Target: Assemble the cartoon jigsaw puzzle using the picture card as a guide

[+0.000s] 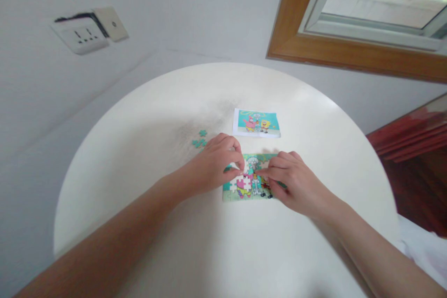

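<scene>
A small, flat picture puzzle made of cardboard (252,185), with bright cartoon figures on a blue-green background, lay on the round white table (209,251). It sat right under the fingertips of both hands. The puzzle was a rectangle, and its long side ran from the left hand across to the right hand. The figures stood with their heads pointing away from the person. Some white gaps showed in the middle, where pieces were not in.

The left hand (216,164) was curled, with its thumb and first finger pinched close together at the puzzle's top left part. It was too small to tell if a piece was between them. The right hand (296,180) lay over the puzzle's right end, with its fingers close together and pointing at the left hand. Their tips touched the puzzle, and it could not be told if they held anything.

Just past the left hand's knuckles lay a few loose blue-green puzzle pieces (199,141). Past both hands, a little apart from the puzzle, lay a small paper picture card (256,122) showing the same figures.
</scene>
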{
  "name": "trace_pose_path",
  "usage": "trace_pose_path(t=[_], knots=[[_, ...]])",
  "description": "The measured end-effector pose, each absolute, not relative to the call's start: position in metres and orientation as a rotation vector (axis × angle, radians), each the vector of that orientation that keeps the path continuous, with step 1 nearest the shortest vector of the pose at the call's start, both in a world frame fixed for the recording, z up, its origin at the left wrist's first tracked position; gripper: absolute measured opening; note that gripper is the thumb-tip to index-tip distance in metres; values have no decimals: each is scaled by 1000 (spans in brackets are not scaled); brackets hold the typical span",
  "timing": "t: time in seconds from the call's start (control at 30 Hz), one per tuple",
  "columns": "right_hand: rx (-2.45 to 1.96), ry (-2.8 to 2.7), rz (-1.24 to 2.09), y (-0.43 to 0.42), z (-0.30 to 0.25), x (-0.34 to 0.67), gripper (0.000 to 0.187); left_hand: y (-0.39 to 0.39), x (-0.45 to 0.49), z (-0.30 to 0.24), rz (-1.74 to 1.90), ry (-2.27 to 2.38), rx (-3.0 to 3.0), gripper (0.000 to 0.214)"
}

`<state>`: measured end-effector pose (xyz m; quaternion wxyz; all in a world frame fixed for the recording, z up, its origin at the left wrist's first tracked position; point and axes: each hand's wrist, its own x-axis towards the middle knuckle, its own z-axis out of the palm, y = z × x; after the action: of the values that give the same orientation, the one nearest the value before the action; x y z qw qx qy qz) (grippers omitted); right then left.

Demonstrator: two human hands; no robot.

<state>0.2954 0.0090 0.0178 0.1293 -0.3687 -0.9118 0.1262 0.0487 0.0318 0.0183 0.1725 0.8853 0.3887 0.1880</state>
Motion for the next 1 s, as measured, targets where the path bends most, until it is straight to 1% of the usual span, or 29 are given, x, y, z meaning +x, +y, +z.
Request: trace_pose_path(t=[0.27,0.37,0.5,0.57,0.73,0.83,1.0], knots=[[-1092,-2646,403,8,19,294,24,31,49,19,519,1112,2549,7],[-1072,-2634,404,10,17,295,27,35,28,42,550,1141,2586,10],[-1026,-2569,395,14,15,299,32,41,-15,84,852,1486,2603,19],[-1016,-2547,380,16,15,303,33,42,-28,91,798,1603,2604,22],[-1018,-2547,359,20,14,309,32,46,-33,62,743,1521,2707,24],[-981,-2540,364,19,16,311,33,47,-35,46,697,1357,2771,23],[-947,-2520,366,14,21,310,34,43,-43,48,699,1261,2727,22]])
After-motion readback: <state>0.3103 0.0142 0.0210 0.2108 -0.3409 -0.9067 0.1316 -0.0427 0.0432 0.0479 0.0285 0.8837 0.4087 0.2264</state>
